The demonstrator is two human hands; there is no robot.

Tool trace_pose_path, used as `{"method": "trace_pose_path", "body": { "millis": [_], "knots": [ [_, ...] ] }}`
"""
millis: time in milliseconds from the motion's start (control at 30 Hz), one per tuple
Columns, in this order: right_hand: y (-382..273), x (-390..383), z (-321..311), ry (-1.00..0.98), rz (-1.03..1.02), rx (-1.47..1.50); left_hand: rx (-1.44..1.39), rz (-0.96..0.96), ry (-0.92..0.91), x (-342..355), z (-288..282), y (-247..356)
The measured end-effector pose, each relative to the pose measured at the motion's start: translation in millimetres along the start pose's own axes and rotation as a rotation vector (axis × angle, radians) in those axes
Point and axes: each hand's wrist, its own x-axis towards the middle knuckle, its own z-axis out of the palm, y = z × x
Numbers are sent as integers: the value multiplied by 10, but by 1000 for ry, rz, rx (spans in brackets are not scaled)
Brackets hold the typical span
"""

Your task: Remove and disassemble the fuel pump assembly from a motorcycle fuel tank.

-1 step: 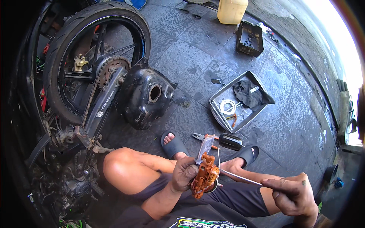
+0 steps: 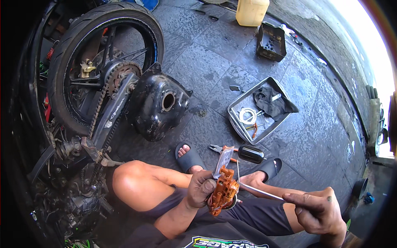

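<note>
Grey metal tray [image 2: 237,124] with black rag [image 2: 273,103], white ring [image 2: 247,116], small tools.

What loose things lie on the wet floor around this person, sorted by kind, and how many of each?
Containers: 3 - grey metal tray, black plastic crate, yellow plastic jerrycan
Motorcycle parts: 1 - black fuel tank
Hand tools: 2 - orange-handled pliers, black-handled screwdriver
Total: 6

Wet grey paved floor [image 2: 215,62]; perhaps daylight right.
</note>
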Motion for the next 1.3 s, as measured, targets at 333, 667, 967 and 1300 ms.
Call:
{"method": "trace_pose_path", "body": {
  "millis": [333,667,967,1300],
  "knots": [
    [-118,-50,12,-23,14,-224,-80,-44,-79,-67,-113,-57],
    [-123,-100,110,16,-219,-572,111,-28,11,-12,105,39],
    [129,-166,458,77,-267,-442,36,-71,-16,-26,129,-53],
    [80,499,398,104,258,84,1080,274,-217,251,179,-31]
  ]
}}
